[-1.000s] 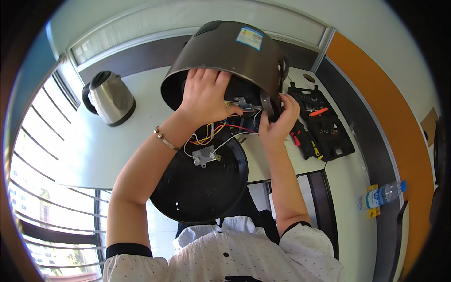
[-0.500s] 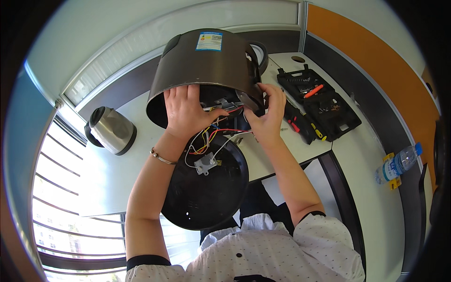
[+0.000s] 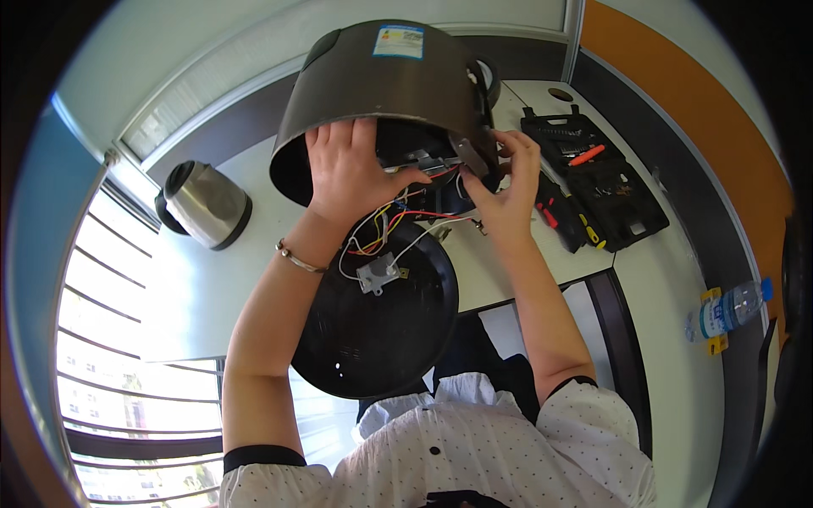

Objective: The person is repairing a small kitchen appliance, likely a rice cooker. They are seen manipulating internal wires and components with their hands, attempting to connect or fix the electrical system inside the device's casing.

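Note:
A dark brown rice cooker housing (image 3: 381, 80) lies tipped on its side, its open bottom toward me. My left hand (image 3: 345, 165) reaches into the opening; its fingertips are hidden behind the rim and its thumb stretches toward the metal parts inside. At the right edge, my right hand (image 3: 508, 186) grips the housing, thumb by the wires and fingers on the outer side. Red, yellow and white wires (image 3: 385, 233) hang from the opening. Some run to a small grey metal plate (image 3: 378, 273) over a round black pan-like cover (image 3: 373, 347), which lies below the housing.
On the left stands a steel kettle (image 3: 207, 207). To the right are an open black tool case (image 3: 593, 173) with an orange-red handled tool (image 3: 587, 155), and black tools with red and yellow marks (image 3: 567, 216). A water bottle (image 3: 728, 311) lies farther right.
The whole view has shifted, with most things appearing higher and the right-side things farther right. Both hands keep their places at the housing; the right fingers have shifted slightly.

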`<state>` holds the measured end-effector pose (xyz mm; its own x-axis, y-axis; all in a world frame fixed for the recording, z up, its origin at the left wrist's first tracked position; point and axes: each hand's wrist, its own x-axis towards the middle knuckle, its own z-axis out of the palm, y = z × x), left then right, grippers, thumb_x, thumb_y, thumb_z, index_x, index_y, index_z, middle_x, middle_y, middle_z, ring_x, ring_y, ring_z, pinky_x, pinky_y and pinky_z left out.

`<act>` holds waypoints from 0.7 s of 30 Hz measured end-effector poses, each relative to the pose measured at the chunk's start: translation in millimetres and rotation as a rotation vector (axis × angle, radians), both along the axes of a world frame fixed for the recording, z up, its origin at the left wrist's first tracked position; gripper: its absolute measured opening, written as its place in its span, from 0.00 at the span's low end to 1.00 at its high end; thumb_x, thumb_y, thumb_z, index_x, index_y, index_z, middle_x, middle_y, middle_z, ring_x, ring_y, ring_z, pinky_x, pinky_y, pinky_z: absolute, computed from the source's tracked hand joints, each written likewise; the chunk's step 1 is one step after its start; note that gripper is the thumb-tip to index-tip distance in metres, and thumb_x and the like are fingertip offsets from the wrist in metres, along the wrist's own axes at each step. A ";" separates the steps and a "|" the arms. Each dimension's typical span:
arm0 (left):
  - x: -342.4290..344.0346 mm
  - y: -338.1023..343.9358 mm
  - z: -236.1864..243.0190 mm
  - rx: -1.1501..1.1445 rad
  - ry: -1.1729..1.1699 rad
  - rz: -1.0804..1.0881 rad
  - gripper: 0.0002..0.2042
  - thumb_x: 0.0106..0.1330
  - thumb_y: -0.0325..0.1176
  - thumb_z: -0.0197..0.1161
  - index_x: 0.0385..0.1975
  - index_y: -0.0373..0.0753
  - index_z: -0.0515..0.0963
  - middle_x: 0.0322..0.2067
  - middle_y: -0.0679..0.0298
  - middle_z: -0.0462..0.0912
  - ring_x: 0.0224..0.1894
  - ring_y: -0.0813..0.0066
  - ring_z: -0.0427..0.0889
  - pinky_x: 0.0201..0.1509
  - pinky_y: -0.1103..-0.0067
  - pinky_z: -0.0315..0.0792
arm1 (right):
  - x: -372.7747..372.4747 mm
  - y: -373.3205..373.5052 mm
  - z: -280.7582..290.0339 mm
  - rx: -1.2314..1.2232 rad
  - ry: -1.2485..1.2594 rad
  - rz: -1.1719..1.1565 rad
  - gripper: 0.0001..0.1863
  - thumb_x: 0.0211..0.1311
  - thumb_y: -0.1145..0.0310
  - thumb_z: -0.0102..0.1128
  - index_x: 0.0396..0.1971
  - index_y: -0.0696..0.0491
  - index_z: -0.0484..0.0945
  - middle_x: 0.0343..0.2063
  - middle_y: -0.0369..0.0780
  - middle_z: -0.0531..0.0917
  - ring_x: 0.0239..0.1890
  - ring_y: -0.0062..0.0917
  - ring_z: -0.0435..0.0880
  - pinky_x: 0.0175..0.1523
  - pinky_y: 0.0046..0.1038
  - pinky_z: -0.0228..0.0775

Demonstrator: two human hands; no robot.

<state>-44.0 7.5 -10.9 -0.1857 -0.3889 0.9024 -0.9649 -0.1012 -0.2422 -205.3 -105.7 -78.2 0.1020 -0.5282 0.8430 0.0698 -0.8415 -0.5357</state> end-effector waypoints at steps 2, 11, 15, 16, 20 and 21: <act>-1.4 -0.1 -0.5 0.011 0.032 -0.001 0.46 0.28 0.60 0.73 0.49 0.34 0.70 0.46 0.53 0.72 0.49 0.52 0.70 0.54 0.60 0.61 | -1.8 -0.9 0.4 0.019 0.010 0.042 0.30 0.36 0.73 0.69 0.46 0.53 0.71 0.44 0.40 0.70 0.44 0.29 0.69 0.40 0.25 0.63; 2.6 3.7 -3.8 0.038 0.062 -0.007 0.48 0.27 0.61 0.74 0.49 0.32 0.70 0.48 0.51 0.71 0.53 0.49 0.67 0.57 0.60 0.58 | -10.3 -3.4 -1.1 0.014 0.025 0.185 0.31 0.42 0.65 0.72 0.49 0.55 0.71 0.47 0.40 0.69 0.46 0.25 0.69 0.39 0.22 0.63; -0.5 0.7 -6.9 0.046 0.100 -0.028 0.47 0.27 0.59 0.75 0.49 0.33 0.70 0.49 0.52 0.70 0.54 0.50 0.67 0.58 0.60 0.58 | -13.1 -7.1 -6.8 -0.011 0.041 0.128 0.30 0.43 0.64 0.72 0.48 0.56 0.71 0.47 0.41 0.69 0.46 0.26 0.69 0.40 0.22 0.63; -0.5 -0.4 -4.1 0.056 0.102 -0.026 0.47 0.27 0.59 0.75 0.49 0.33 0.70 0.49 0.52 0.70 0.54 0.50 0.67 0.58 0.60 0.58 | -12.0 -8.1 -5.2 -0.023 0.033 0.112 0.30 0.43 0.64 0.72 0.48 0.57 0.71 0.47 0.41 0.69 0.46 0.27 0.69 0.40 0.22 0.63; -0.2 1.9 -5.8 0.043 0.106 -0.010 0.46 0.27 0.59 0.74 0.48 0.33 0.71 0.46 0.52 0.72 0.52 0.51 0.69 0.56 0.60 0.59 | -10.0 -6.3 -1.1 -0.056 0.028 0.090 0.31 0.42 0.64 0.73 0.48 0.56 0.71 0.47 0.42 0.69 0.47 0.29 0.69 0.39 0.23 0.63; 0.5 2.3 -4.8 0.009 0.077 -0.004 0.45 0.27 0.59 0.73 0.47 0.35 0.71 0.44 0.54 0.73 0.49 0.54 0.71 0.53 0.61 0.62 | -9.5 -5.1 1.5 -0.069 0.034 0.074 0.32 0.41 0.64 0.73 0.49 0.56 0.71 0.47 0.42 0.69 0.47 0.29 0.68 0.39 0.23 0.63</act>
